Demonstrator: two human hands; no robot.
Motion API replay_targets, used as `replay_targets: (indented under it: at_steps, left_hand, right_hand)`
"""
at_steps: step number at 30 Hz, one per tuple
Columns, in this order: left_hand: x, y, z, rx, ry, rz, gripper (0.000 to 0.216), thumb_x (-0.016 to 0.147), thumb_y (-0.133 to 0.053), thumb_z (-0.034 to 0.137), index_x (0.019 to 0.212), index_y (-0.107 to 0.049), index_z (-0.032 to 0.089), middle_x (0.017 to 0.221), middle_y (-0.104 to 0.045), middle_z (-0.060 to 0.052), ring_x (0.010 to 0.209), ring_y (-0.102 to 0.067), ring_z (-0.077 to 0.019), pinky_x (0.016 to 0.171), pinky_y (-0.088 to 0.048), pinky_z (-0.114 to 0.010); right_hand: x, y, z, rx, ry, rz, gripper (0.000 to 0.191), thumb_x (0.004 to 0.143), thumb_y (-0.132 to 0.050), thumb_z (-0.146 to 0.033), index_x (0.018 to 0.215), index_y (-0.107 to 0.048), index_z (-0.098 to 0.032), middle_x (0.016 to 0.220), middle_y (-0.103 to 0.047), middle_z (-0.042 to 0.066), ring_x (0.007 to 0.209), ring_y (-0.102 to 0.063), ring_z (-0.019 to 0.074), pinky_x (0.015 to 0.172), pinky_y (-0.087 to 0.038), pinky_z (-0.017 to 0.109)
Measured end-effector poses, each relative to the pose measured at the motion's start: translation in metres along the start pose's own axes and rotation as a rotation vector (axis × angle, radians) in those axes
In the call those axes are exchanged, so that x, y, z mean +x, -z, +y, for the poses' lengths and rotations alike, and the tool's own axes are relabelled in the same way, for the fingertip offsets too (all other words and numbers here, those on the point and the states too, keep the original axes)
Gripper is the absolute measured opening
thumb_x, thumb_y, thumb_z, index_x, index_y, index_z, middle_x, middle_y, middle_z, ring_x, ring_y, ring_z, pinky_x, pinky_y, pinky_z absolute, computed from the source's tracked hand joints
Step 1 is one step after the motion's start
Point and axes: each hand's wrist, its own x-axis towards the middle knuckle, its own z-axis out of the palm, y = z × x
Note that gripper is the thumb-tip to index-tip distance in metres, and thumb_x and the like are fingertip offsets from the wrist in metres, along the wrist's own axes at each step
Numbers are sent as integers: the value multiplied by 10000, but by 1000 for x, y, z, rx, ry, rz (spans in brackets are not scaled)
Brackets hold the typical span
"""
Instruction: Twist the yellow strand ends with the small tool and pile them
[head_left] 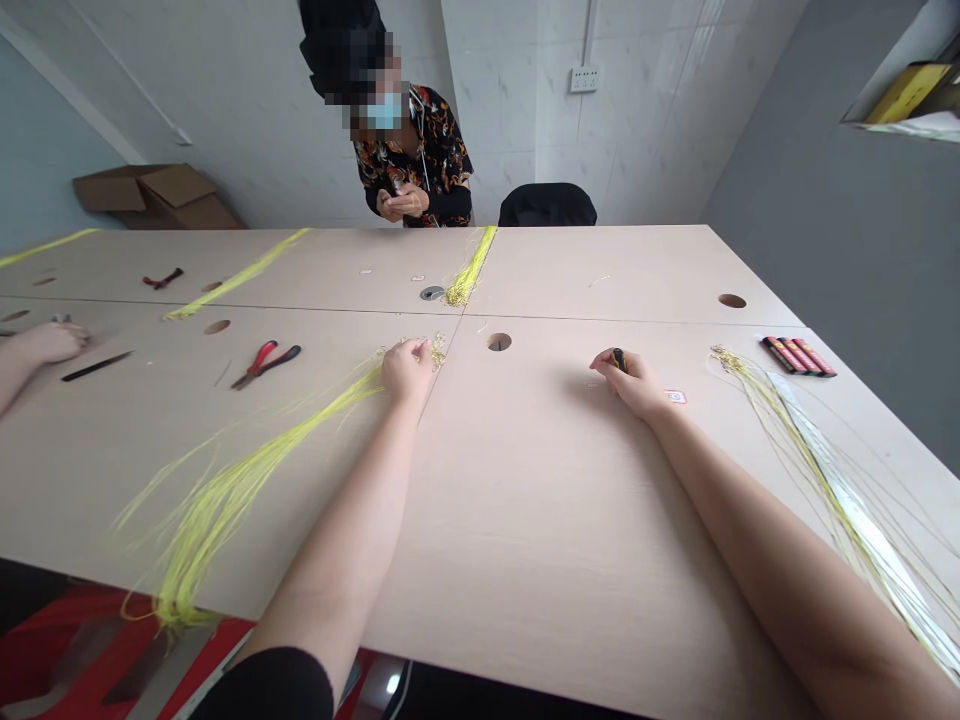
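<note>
My left hand (407, 370) rests on the table with fingers curled over the far end of a long bundle of yellow wires (247, 475), near their gold-tipped ends (436, 350). The bundle trails back toward me and hangs over the table's near edge. My right hand (634, 382) is closed around a small black and orange tool (618, 358), knuckles down on the table. A small red-edged label (676, 396) lies just right of that hand.
Red-handled pliers (265, 363) lie left of my left hand. A second yellow wire bundle (817, 470) lies at right beside red markers (799, 356). More bundles (470, 268) lie further back. Another person (412, 150) stands at the far edge; someone's hand (46, 343) rests at left. Cable holes (499, 341) dot the table.
</note>
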Motion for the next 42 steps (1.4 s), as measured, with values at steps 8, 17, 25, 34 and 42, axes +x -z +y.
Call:
replay_targets:
  at_steps: [8,17,25,34,42]
  left_hand:
    - [-1,2,1,1,56,-5,259,853,-496,373,745,-634,182,844,-708,-98,793,-622,-251,617,-359,-295]
    - [2,2,-1,-107,126,25,257,840,-503,365,739,-636,169,830,-702,-98,762,-616,-235,626,-374,-294]
    - [5,0,-5,-177,129,32,301,825,-501,395,671,-626,169,760,-695,-95,702,-601,-219,640,-395,-296]
    - [-2,2,6,-196,-80,20,295,828,-517,397,667,-628,177,766,-706,-88,713,-612,-213,634,-377,-287]
    - [-27,8,47,-329,-347,-98,271,815,-552,375,620,-603,194,686,-676,-47,692,-584,-182,622,-383,-276]
  right_hand:
    - [0,1,-1,-36,-3,-10,203,761,-518,-368,792,-596,-183,518,-388,-46,505,-366,107,539,-287,265]
    - [-1,0,-4,-24,2,-19,207,751,-514,-370,779,-592,-180,521,-392,-46,500,-363,104,535,-282,265]
    - [-3,0,-7,-19,4,-23,207,749,-512,-369,772,-593,-181,503,-375,-48,494,-354,107,527,-274,265]
    - [-2,1,-6,-31,5,-18,211,749,-512,-371,778,-596,-179,513,-393,-45,504,-367,111,552,-298,273]
    - [-1,0,-7,-24,2,-33,201,738,-506,-362,768,-595,-184,529,-393,-45,508,-353,110,549,-289,271]
